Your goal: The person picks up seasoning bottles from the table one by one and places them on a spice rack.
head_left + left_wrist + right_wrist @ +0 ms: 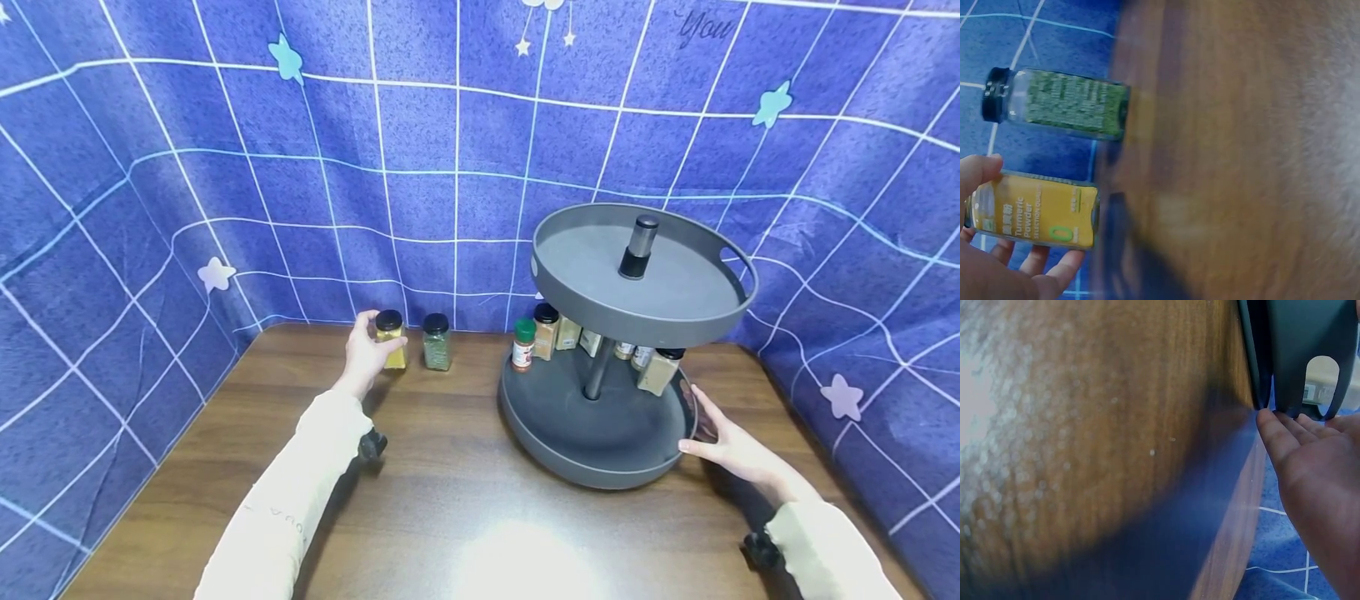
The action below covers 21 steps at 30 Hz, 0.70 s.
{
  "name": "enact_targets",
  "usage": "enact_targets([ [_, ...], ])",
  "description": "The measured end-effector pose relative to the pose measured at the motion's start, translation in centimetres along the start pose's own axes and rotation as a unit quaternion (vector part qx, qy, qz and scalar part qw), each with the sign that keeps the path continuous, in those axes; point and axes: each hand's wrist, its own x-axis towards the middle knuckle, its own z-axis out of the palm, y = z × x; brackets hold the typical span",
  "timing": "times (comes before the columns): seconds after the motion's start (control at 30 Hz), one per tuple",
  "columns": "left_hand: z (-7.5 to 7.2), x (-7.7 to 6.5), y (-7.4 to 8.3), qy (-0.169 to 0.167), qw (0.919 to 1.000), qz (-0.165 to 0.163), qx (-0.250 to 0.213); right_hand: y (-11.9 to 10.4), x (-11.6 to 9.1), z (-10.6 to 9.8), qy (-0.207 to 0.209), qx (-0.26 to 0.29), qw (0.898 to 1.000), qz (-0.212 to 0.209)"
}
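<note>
My left hand (363, 354) holds a turmeric powder jar (1047, 211) with a yellow label and black lid, thumb on one side and fingers on the other. Beside it stands a jar of green dried herbs (437, 343), also black-lidded. On the right is a dark grey two-tier turntable rack (600, 475). My right hand (731, 446) touches the outer wall of its lower tray near the handle cutout (1321, 378), the fingers extended and spread along it. Several spice jars stand at the back of that tray, including a green-capped one (523, 346) and a black-lidded one (658, 372).
The upper tray (585, 250) overhangs the lower one, around a central post (640, 246). A wooden table (420, 500) carries everything. Blue gridded cloth (420, 125) hangs behind and along both sides.
</note>
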Motion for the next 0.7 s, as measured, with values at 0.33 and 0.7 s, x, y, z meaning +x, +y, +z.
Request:
enact_targets([
  [0.33,-1.4,0.4,2.3,-0.030,0.9995,0.003,-0.012,-0.1,0.2,-0.1,-0.006,-0.005,1.000,0.015],
  [0.7,-2.1,0.9,5.0,-0.104,0.9941,-0.026,-0.014,0.3,0.0,0.0,-0.004,-0.003,1.000,-0.002],
])
